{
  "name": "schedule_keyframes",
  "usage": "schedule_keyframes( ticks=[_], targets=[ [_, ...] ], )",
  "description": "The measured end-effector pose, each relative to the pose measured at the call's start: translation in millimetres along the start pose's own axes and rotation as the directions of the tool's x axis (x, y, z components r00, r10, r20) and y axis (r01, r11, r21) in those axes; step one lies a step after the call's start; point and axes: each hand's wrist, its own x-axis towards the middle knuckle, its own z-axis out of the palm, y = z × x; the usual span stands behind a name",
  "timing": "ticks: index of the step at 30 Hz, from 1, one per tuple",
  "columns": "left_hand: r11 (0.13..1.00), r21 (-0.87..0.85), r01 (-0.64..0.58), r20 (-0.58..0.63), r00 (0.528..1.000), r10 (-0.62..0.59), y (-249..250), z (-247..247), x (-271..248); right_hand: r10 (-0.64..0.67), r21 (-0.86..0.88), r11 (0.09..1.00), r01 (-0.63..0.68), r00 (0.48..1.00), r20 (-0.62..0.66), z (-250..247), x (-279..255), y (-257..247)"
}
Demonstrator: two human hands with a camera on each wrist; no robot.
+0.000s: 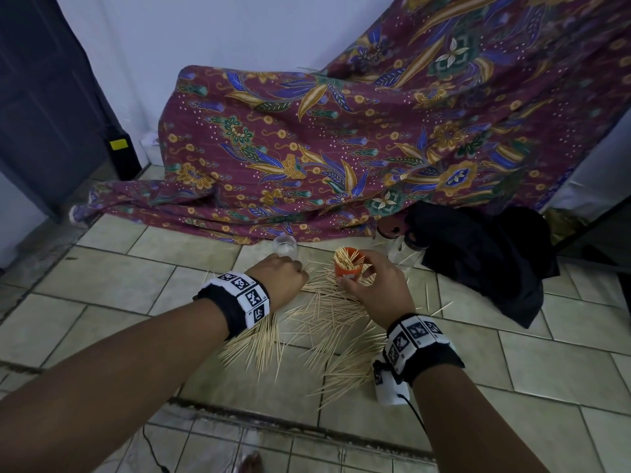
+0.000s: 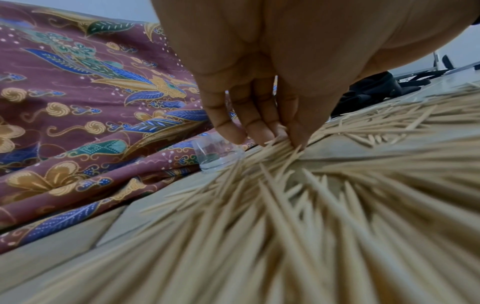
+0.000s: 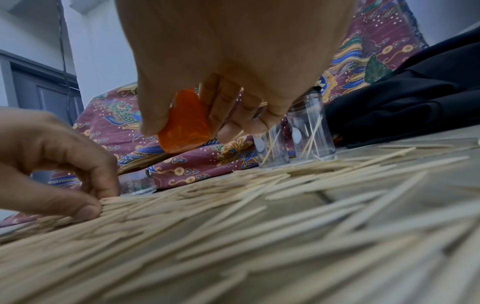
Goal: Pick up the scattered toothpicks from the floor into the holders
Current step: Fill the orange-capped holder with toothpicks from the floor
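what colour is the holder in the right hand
Orange holder, clearest in the right wrist view, held by the right hand.

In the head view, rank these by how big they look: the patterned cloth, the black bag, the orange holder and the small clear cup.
1. patterned cloth, by far the largest.
2. black bag.
3. orange holder, gripped by the right hand.
4. small clear cup, partly hidden behind the left hand; it looks close to the holder, so that order is unsure.

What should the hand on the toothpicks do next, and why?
Probably pinch up a small bunch and carry it to the orange cup. The left hand has its fingertips down on the toothpicks on the floor, and the right hand holds the cup lifted close beside it, with toothpicks already inside. Plenty remain scattered.
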Motion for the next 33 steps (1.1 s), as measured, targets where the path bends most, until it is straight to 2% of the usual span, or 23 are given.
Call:
schedule_keyframes(
  ticks=[3, 8, 14, 18, 21, 24, 29, 33],
  targets=[
    [0.998, -0.066, -0.003, 0.003, 1.0, 0.003, -4, -2, -1, -0.001, 0.006, 1.0, 0.001, 1.0, -0.002, 0, -1, 0],
    [0.949, -0.314, 0.023, -0.099, 0.993, -0.057, -22, -2, -2, 0.004, 0.007, 1.0, -0.004, 1.0, -0.002, -2, -2, 0],
    [0.934, -0.348, 0.076, -0.069, 0.992, -0.106, -35, -43, -9, 0.01, -0.001, 1.0, -0.01, 1.0, 0.002, -1, -1, -1],
    [0.921, -0.388, 0.025, -0.122, 0.989, -0.078, -40, -67, -10, 0.0, -0.017, 1.0, 0.0, 1.0, -0.004, 0, 1, 0],
    [0.939, -0.342, -0.046, -0.147, 0.989, -0.005, -33, -87, -3, -0.012, -0.021, 1.0, 0.012, 1.0, -0.006, 1, 1, 1],
    [0.969, -0.24, -0.054, -0.05, 0.998, 0.043, -21, -102, 12, -0.021, -0.027, 0.999, 0.021, 1.0, 0.003, 2, 1, 1],
    [0.988, 0.019, -0.152, 0.089, 0.985, 0.15, 2, -123, 35, -0.011, -0.046, 0.999, 0.011, 1.0, 0.007, 3, 1, 0],
    [0.975, 0.105, -0.194, 0.132, 0.975, 0.18, 12, -134, 45, -0.007, -0.051, 0.999, 0.007, 1.0, 0.016, 2, 0, 0]
  ],
)
